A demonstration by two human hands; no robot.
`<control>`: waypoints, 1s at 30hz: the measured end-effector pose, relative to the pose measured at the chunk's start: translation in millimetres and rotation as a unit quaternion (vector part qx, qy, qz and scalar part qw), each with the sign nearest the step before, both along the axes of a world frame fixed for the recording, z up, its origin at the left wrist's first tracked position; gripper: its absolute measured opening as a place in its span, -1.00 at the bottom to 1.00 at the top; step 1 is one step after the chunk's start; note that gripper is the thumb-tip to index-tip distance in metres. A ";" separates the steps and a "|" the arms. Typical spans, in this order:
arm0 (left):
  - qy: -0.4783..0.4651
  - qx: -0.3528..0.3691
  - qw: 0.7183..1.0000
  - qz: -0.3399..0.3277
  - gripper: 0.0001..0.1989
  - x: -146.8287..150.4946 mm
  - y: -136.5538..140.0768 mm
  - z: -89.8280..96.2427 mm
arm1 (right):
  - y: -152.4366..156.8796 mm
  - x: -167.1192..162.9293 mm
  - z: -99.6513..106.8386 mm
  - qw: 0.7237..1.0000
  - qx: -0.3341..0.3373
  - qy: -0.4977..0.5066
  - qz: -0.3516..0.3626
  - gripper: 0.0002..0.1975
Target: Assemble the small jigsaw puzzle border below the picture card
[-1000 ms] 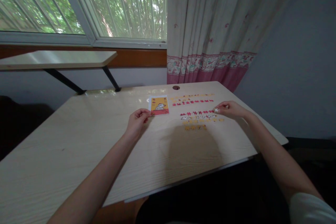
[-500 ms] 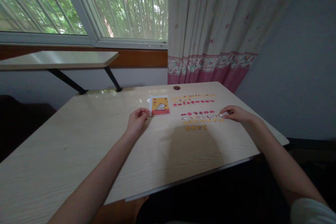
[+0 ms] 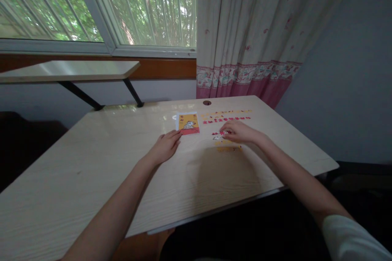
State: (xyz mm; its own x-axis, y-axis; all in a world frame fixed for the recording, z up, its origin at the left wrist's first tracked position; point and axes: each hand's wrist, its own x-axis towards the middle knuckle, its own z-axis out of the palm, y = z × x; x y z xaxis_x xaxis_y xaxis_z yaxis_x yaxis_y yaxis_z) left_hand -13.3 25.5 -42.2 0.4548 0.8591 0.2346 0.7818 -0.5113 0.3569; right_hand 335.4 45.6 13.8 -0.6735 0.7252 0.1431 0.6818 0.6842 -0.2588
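My left hand point(image 3: 167, 145) lies low on the desk with its fingers stretched out, fingertips at the lower left corner of a picture card point(image 3: 188, 123). The card is orange and red, with a white animal drawn on it. My right hand point(image 3: 240, 131) is over the jigsaw puzzle pieces at the left part of the lower rows, thumb and fingers pinched at a small piece, which they partly cover. Red puzzle pieces point(image 3: 235, 119) form a row beyond this hand. Yellow puzzle pieces point(image 3: 228, 149) lie in rows nearer me, and a white puzzle piece point(image 3: 216, 138) shows left of my fingers.
The pale wooden desk point(image 3: 101, 163) has a round cable hole point(image 3: 207, 102) at its back edge. A raised shelf point(image 3: 73, 68) on dark legs stands at the back left. Behind are a barred window point(image 3: 147, 8) and a patterned curtain point(image 3: 241, 32).
My right hand has moved left, from the right end of the white row to its left part. My left hand has gone from a pinch to stretched fingers at the card's corner.
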 end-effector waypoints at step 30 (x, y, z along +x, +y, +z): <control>0.194 -0.109 0.975 -0.019 0.05 5.9 -17.7 21.5 | -20.6 -65.6 -24.6 0.999 -0.046 -0.014 0.012 -0.41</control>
State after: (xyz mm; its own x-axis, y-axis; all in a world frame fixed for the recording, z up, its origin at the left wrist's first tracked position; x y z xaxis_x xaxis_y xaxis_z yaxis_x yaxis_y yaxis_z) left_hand -7.4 7.8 -20.7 0.5052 0.8501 -0.1485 0.8617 -0.4873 0.1417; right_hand 269.8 25.1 -10.8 -0.6931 0.7186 0.0571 0.6738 0.6740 -0.3030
